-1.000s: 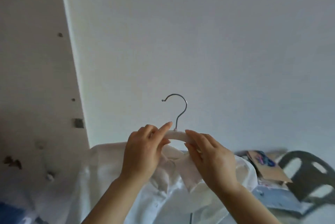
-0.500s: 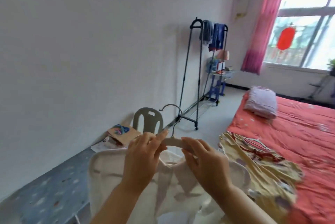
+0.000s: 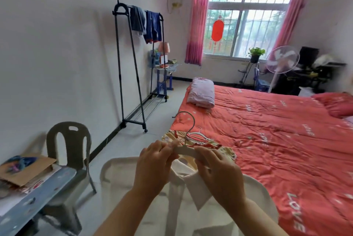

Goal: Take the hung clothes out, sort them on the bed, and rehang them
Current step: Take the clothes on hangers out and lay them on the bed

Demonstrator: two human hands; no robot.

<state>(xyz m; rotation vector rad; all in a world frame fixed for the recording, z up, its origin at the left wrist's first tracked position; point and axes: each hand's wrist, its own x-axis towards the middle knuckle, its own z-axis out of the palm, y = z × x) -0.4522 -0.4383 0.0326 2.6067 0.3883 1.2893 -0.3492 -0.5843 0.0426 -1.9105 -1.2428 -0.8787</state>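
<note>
A white collared shirt (image 3: 191, 203) hangs on a white hanger (image 3: 184, 148) with a metal hook, held up in front of me. My left hand (image 3: 152, 167) grips the hanger's left side near the collar. My right hand (image 3: 219, 174) grips its right side. Behind them a yellow patterned garment (image 3: 214, 146) with another white hanger lies on the near corner of the red bed (image 3: 267, 130). The black clothes rack (image 3: 133, 63) stands by the left wall with two dark blue garments (image 3: 147, 23) draped over its top bar.
A grey plastic chair (image 3: 70, 144) stands at the left wall beside a blue table (image 3: 38, 193) with a cardboard box. A folded pink quilt (image 3: 201, 92) lies on the bed. A standing fan (image 3: 280, 63) and a plant are under the window.
My view has swung right from the bare wall to the bed and rack. Both hands keep the same hold on the hanger and shirt.
</note>
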